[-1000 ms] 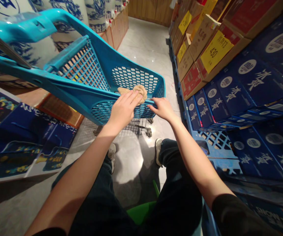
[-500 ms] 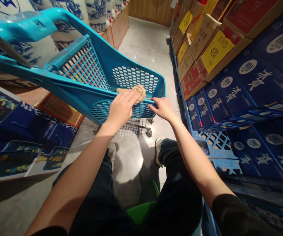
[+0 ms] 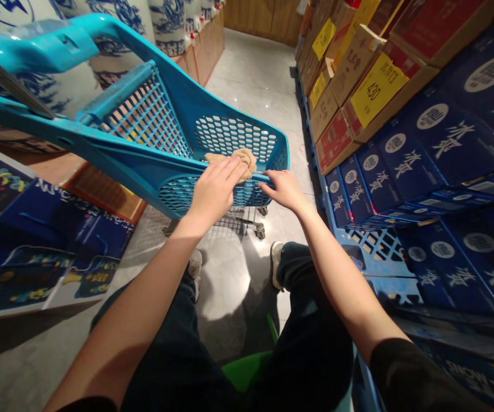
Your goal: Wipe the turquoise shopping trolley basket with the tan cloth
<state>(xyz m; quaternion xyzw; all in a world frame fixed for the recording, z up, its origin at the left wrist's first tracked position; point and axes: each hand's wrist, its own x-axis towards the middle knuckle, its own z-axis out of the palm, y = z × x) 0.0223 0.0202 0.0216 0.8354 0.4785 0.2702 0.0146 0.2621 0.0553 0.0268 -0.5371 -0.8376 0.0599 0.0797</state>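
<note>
A blue plastic shopping cart (image 3: 178,109) stands side-on ahead of me, its basket walls pierced with holes. My left hand (image 3: 216,186) presses a crumpled beige cloth (image 3: 245,160) onto the rim of the near side wall, fingers closed over it. Part of the cloth hangs inside the basket; the palm hides some of it. Close to the front corner, my right hand (image 3: 286,187) grips the same rim, fingers over the top and thumb on the near side.
Blue cartons (image 3: 435,129) and brown boxes with yellow price signs (image 3: 379,88) line the right on blue pallets (image 3: 384,254). At left are blue gift boxes (image 3: 49,240) and blue-and-white jars (image 3: 167,26). A green object (image 3: 247,369) is between my legs.
My left hand and the cloth have slid slightly right along the rim. The right hand and the cart have stayed in place.
</note>
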